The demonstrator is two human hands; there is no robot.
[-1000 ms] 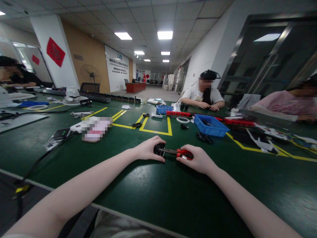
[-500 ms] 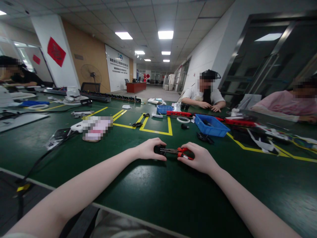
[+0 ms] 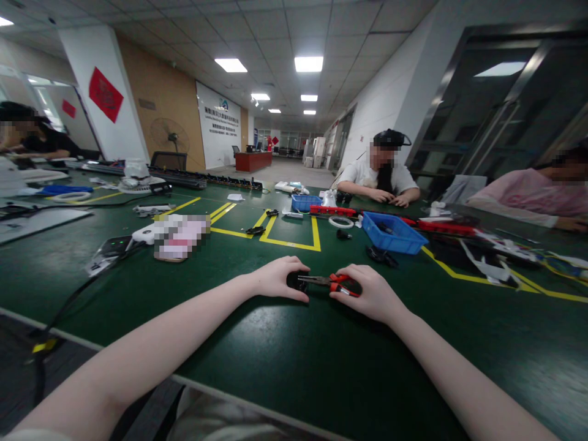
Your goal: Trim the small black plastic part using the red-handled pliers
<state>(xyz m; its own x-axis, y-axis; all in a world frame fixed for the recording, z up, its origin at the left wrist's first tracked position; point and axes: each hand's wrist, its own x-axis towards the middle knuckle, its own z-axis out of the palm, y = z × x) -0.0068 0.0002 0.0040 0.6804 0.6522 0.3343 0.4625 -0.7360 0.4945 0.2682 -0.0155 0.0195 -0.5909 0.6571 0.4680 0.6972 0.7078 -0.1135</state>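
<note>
Near the middle of the green table [image 3: 275,343], my left hand [image 3: 281,278] is curled round a small black object [image 3: 296,280], whose details are too dark to make out. My right hand [image 3: 365,291] grips pliers with red handles [image 3: 339,285]. The pliers' metal jaws point left and reach the black object between my left thumb and fingers. Whether the jaws are clamped on it, I cannot tell.
A blue tray [image 3: 392,236] and a black cable bundle [image 3: 381,256] lie beyond my right hand. A pink phone-like item [image 3: 181,239] sits at left. Small black parts [image 3: 255,231] lie by yellow tape. Across the table a person [image 3: 381,177] sits; others are at both sides.
</note>
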